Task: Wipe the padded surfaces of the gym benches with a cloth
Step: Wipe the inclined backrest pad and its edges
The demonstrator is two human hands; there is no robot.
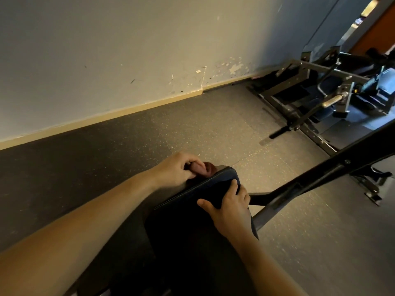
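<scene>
Seen from above, two bare forearms reach toward a dark padded bench pad (196, 189) low in the middle of the view. The left hand (177, 168) is curled tight around a bunched reddish-brown cloth (202, 169), pressed against the pad's far left corner. The right hand (229, 205) grips the pad's right edge, fingers wrapped over it. Further right, a black metal frame bar (320, 174) slants upward, and another weight machine (333, 92) stands near the scuffed wall (128, 50).

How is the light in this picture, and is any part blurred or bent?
Head view: warm light falls on the floor and wall; the bench pad is nearly black, hiding detail. The left hand and its cloth look slightly soft. The skirting board curves from the wide lens.
</scene>
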